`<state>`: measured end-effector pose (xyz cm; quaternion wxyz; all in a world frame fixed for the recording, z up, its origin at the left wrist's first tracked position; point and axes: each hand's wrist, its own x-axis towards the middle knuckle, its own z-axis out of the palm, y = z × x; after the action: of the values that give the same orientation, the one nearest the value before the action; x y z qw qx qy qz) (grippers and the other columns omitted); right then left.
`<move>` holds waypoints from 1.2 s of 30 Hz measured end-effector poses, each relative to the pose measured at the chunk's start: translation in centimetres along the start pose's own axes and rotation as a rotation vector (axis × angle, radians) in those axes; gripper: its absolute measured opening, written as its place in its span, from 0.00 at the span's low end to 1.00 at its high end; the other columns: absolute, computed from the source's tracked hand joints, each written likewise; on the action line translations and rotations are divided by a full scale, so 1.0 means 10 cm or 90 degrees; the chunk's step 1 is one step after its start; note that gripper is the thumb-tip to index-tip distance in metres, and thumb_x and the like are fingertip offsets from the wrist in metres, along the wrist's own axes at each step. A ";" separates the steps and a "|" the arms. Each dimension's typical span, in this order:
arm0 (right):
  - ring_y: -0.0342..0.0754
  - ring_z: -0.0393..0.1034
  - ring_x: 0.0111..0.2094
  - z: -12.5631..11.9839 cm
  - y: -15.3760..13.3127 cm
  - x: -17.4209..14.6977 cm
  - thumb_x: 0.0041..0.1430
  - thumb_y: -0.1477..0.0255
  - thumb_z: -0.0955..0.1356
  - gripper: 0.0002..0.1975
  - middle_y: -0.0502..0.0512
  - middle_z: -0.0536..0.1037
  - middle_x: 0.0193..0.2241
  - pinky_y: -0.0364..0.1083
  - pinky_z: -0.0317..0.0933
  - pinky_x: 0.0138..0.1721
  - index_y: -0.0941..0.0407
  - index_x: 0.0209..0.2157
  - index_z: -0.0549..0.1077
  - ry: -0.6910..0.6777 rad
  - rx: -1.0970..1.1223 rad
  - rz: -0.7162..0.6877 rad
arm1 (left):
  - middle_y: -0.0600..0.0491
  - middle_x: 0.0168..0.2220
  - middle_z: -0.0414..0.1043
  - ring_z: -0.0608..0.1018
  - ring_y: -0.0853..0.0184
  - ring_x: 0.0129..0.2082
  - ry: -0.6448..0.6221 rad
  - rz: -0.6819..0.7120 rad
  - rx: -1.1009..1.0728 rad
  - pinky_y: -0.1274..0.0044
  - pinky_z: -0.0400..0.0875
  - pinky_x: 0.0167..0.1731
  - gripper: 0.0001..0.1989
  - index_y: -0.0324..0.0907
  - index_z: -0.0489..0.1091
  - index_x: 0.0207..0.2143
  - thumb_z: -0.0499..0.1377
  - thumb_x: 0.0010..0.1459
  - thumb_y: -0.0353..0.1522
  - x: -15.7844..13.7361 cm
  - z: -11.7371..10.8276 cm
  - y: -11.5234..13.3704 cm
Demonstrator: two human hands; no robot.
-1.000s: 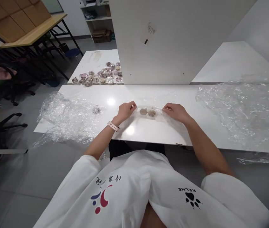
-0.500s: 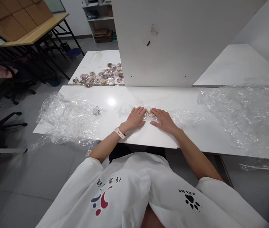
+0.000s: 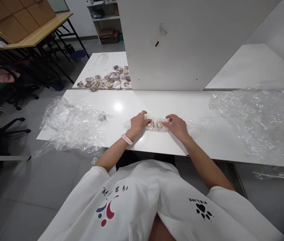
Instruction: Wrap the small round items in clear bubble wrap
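A small elongated bundle of clear plastic wrap (image 3: 156, 125) lies across the white table in front of me, with brownish-gold items showing through it. My left hand (image 3: 138, 123), with a pale pink watch band on the wrist, closes its thumb and fingers on the bundle's left end. At the other end, the thumb and curled fingers of my right hand (image 3: 177, 127) pinch the wrap. Loose plastic trails out past both hands. What exactly the items inside are, I cannot make out.
Crumpled clear plastic sheeting (image 3: 75, 125) covers the table's left end, with a small dark item on it. More plastic sheeting (image 3: 265, 124) spreads at the right. Several small wrapped items (image 3: 109, 80) are piled behind. A white upright panel (image 3: 172, 47) stands at the back.
My hands were lying flatter over the bundle with fingers stretched forward. Now their fingers are curled around its ends, slightly farther apart, and more of the bundle shows between them.
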<state>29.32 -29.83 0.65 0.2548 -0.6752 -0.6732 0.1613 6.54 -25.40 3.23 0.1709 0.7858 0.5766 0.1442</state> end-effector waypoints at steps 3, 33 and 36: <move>0.57 0.70 0.49 -0.01 -0.01 -0.12 0.66 0.57 0.63 0.19 0.60 0.76 0.48 0.54 0.63 0.46 0.53 0.50 0.74 0.050 -0.074 -0.130 | 0.42 0.52 0.73 0.75 0.56 0.51 0.056 0.148 0.084 0.67 0.70 0.47 0.16 0.39 0.66 0.54 0.55 0.65 0.30 -0.15 -0.02 0.02; 0.57 0.75 0.44 -0.04 -0.48 -0.49 0.57 0.45 0.67 0.26 0.57 0.80 0.38 0.55 0.72 0.44 0.54 0.39 0.75 -0.149 1.065 0.384 | 0.50 0.29 0.78 0.80 0.65 0.33 -0.172 -0.398 -1.160 0.75 0.75 0.39 0.11 0.35 0.74 0.30 0.71 0.43 0.29 -0.58 0.07 0.73; 0.58 0.74 0.47 -0.09 -0.47 -0.45 0.54 0.46 0.69 0.27 0.59 0.80 0.40 0.56 0.71 0.47 0.55 0.42 0.76 -0.183 1.045 0.361 | 0.55 0.23 0.74 0.75 0.70 0.24 -0.152 -0.399 -1.073 0.78 0.70 0.28 0.16 0.37 0.71 0.28 0.73 0.36 0.30 -0.68 0.10 0.71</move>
<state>25.72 -34.60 3.48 0.5232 -0.3938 -0.1773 0.7347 11.06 -33.92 5.22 0.7795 0.2171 0.4460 0.3826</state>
